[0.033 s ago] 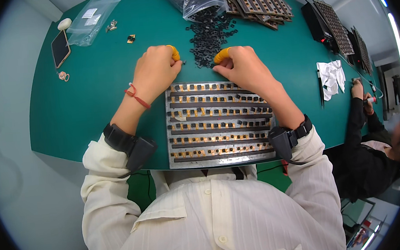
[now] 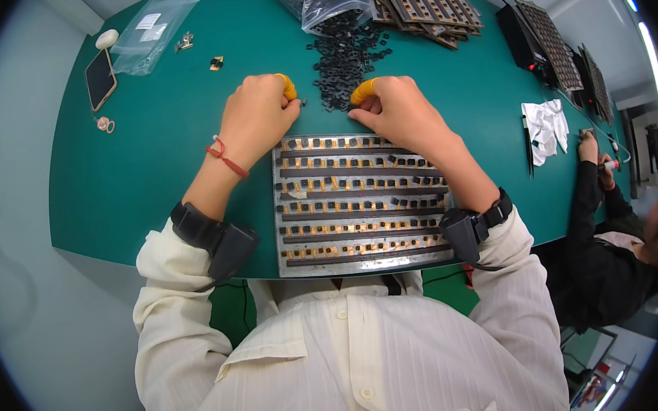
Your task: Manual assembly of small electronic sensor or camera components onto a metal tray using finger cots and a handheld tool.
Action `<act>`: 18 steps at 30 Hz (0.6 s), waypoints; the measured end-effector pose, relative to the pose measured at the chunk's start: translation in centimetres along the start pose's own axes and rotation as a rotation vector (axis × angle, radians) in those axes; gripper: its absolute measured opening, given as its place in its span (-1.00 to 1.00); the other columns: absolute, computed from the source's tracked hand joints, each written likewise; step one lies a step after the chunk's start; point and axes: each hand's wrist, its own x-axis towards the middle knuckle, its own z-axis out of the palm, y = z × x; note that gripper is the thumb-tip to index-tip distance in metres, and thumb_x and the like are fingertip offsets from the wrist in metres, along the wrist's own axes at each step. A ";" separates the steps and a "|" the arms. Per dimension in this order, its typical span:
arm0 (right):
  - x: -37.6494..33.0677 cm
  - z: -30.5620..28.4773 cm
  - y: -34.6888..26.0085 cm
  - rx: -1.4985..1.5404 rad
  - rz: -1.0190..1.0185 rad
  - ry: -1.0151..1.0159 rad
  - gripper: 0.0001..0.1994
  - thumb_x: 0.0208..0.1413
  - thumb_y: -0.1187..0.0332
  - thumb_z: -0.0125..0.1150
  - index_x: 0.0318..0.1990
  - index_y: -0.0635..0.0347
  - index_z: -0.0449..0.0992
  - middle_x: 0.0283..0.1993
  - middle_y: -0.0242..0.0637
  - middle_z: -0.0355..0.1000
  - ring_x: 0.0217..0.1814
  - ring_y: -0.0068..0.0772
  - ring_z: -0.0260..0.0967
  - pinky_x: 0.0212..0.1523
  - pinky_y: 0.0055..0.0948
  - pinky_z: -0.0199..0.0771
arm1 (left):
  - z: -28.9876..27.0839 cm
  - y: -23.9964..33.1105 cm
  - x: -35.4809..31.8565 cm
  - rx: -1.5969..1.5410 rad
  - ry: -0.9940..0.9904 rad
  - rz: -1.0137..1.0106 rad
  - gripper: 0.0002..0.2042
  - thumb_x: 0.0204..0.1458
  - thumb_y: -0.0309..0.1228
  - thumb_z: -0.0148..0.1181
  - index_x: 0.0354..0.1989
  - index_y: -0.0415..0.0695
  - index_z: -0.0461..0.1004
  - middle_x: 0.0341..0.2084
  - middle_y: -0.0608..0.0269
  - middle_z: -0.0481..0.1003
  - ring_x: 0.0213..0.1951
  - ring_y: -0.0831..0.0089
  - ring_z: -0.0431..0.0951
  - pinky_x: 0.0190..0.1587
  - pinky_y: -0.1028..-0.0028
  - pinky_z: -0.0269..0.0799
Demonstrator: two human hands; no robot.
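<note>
Hands work at the far edge of a grey metal fixture tray (image 2: 360,203) with rows of small black parts seated on copper-coloured strips. Left hand (image 2: 256,118), yellow cot on its fingertip (image 2: 286,87), is curled narrow; whether it pinches a part cannot be told. Right hand (image 2: 399,111) is likewise curled, fingertip cot touching the near fringe of the loose heap of small black components (image 2: 345,61) just beyond both fingertips. Judged step: picking parts for seating; next move calls for a fine pinch and placement in an open slot. Against the earlier frame, no evident shift in hands or tray.
</note>
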 end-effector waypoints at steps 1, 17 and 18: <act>0.1 0.1 -0.1 -0.007 0.008 -0.015 -0.78 0.04 0.49 0.30 -0.18 0.44 0.61 -0.37 -0.06 0.59 -0.36 -0.31 0.59 -0.29 -0.40 0.58 | 0.1 0.0 0.0 -0.009 0.008 0.000 -0.82 -0.03 -0.41 0.32 -0.36 -0.30 0.62 -0.54 0.10 0.60 -0.49 0.32 0.61 -0.39 0.41 0.50; -0.3 1.3 -0.7 -0.028 0.036 0.018 -0.83 0.00 0.45 0.31 -0.30 0.39 0.61 -0.40 -0.03 0.56 -0.31 -0.06 0.56 -0.23 -0.23 0.55 | -1.6 0.2 -2.2 -0.120 -0.050 0.039 -0.82 -0.08 -0.44 0.31 -0.37 -0.33 0.61 -0.59 0.15 0.54 -0.52 0.40 0.53 -0.40 0.47 0.46; -0.2 1.3 -0.7 -0.036 0.029 0.031 -0.83 0.00 0.44 0.32 -0.30 0.39 0.61 -0.39 -0.03 0.56 -0.31 -0.07 0.56 -0.23 -0.23 0.55 | -2.0 0.6 -3.0 -0.159 -0.069 0.100 -0.82 -0.09 -0.45 0.31 -0.38 -0.33 0.60 -0.59 0.16 0.53 -0.53 0.40 0.52 -0.41 0.47 0.45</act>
